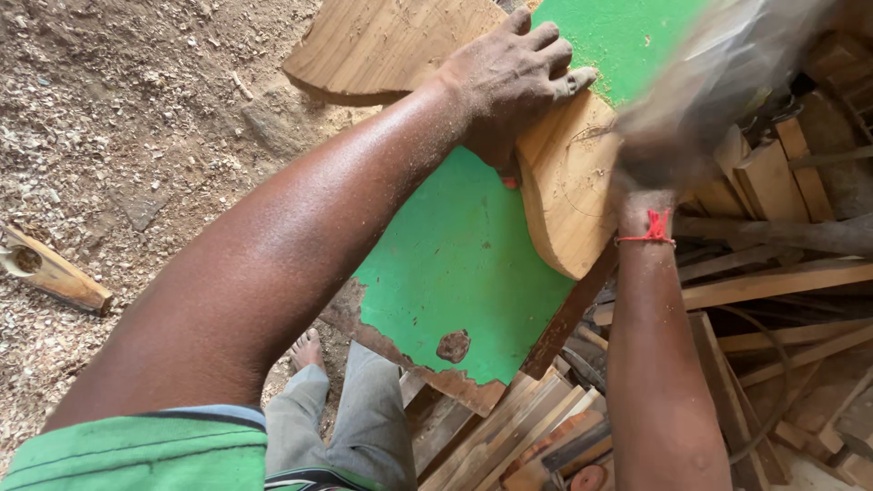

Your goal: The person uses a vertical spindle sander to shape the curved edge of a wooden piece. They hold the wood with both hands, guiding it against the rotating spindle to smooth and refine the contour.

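Two hands on one job: your left hand (509, 77) presses flat, fingers together, on the curved wooden board (568, 182); your right hand (655, 150) is a blur, so its grip cannot be told. Board lies on the green desk (455, 264), long axis running away from you, directly under the left hand. Stacked wood offcuts (782, 182) crowd the right side; sawdust floor (118, 118) lies left.

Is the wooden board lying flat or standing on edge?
Flat: the board lies face up on the green table, left hand pressing it.
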